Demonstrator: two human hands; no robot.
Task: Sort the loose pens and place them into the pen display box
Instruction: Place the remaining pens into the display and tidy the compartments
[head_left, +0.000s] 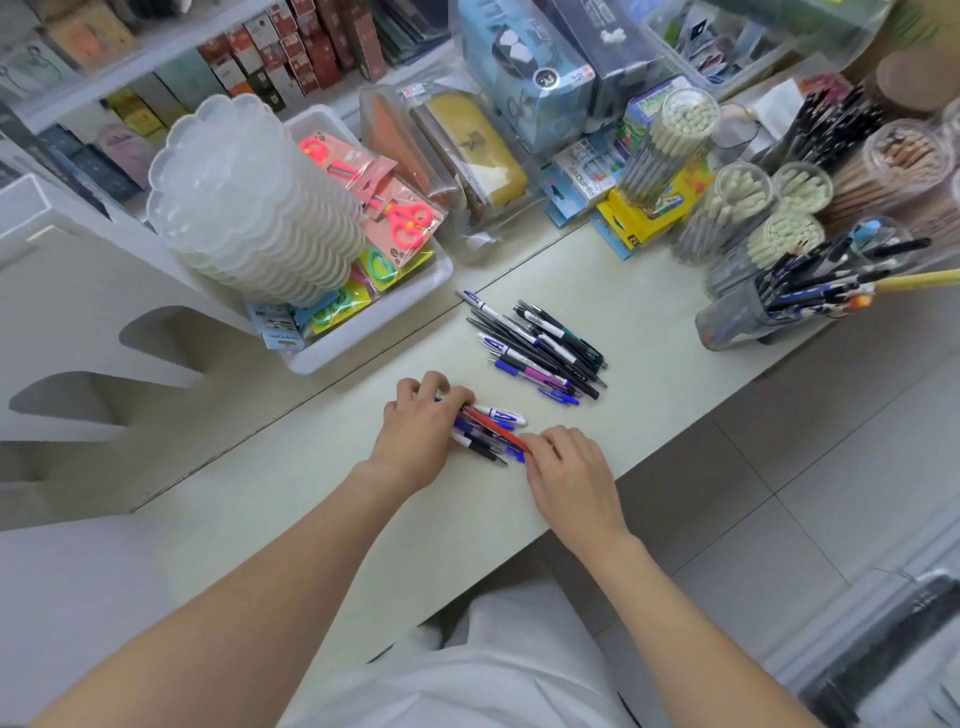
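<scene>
White cloth (493, 675) over my lap sits below the pale surface's (649, 364) edge. On that surface my left hand (415, 434) curls its fingers over a small bundle of pens (485, 436): blue caps, clear and white barrels, one red pen (496, 427) slanting across the top. My right hand's (571, 475) bent fingertips meet the red pen's near end; whether they pinch it I cannot tell. Just beyond lies a larger pile (545, 348) of black, blue, white and purple pens.

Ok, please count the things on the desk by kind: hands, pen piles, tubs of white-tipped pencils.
Hands: 2, left hand and right hand
Pen piles: 2, the loose pile and the bundle under the left hand
Tubs of white-tipped pencils: 4
Total: 8
</scene>
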